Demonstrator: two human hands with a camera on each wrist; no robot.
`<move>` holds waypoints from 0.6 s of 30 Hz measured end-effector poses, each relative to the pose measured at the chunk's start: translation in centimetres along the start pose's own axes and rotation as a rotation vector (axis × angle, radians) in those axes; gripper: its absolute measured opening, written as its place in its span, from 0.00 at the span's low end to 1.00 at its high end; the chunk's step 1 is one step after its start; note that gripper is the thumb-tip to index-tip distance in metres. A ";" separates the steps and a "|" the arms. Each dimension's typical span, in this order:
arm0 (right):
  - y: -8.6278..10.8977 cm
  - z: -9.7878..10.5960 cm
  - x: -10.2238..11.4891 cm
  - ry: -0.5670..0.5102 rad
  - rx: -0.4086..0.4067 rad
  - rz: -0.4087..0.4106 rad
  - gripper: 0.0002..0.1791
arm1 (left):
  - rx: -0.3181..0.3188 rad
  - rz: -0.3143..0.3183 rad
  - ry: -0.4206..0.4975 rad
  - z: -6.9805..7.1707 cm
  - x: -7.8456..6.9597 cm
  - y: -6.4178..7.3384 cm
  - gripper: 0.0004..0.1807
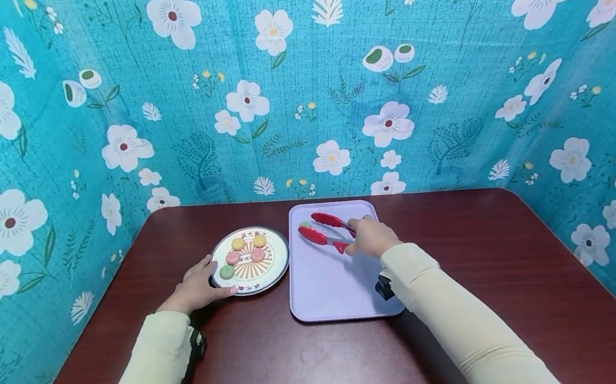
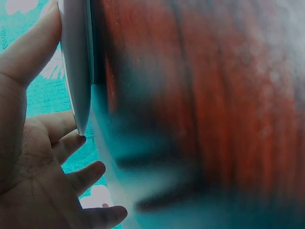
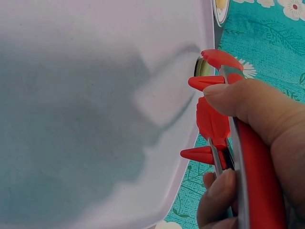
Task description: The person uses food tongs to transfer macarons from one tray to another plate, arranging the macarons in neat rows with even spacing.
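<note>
On the tray's left side, my right hand [image 1: 371, 236] grips a pair of red tongs [image 3: 259, 176], its thumb along one arm. The red heads stand apart, by a small green macaron [image 1: 304, 225] near the tray's upper left corner. That macaron is partly hidden behind one head in the right wrist view. Left of the tray is a round plate [image 1: 271, 269] with a dark rim, bearing several yellow, pink and green macarons. My left hand [image 1: 196, 286] touches the plate's left rim, thumb along the near edge, fingers spread in the left wrist view.
The lilac rectangular tray [image 1: 329, 290] has a low raised edge and lies close beside the plate. Both stand on a dark red-brown table [image 1: 270, 365]. A turquoise flowered cloth [image 1: 297, 93] hangs behind and at both sides.
</note>
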State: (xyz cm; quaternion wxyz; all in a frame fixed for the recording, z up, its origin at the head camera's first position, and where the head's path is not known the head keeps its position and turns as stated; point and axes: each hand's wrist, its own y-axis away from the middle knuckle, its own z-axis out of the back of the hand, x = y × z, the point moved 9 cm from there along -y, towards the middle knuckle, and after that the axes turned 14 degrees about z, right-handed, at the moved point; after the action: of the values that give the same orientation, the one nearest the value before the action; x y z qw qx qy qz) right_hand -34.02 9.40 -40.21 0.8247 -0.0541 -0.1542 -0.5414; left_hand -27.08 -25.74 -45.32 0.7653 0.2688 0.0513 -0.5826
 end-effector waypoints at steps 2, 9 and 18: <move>0.0 -0.1 0.0 -0.003 0.005 -0.003 0.42 | 0.002 -0.003 -0.001 0.0 0.0 -0.1 0.57; 0.0 -0.3 -0.1 0.006 0.017 -0.004 0.42 | -0.002 -0.013 -0.005 -0.1 0.1 -0.3 0.57; -0.2 -0.7 -0.6 -0.007 0.017 -0.008 0.43 | 0.000 -0.015 -0.007 0.0 0.1 -0.1 0.58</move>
State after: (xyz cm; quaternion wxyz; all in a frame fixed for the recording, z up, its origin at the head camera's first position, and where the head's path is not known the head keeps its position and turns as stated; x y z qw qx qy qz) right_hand -34.27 9.68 -41.07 0.8226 -0.0482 -0.1619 -0.5430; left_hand -27.13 -25.85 -45.38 0.7611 0.2664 0.0505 -0.5892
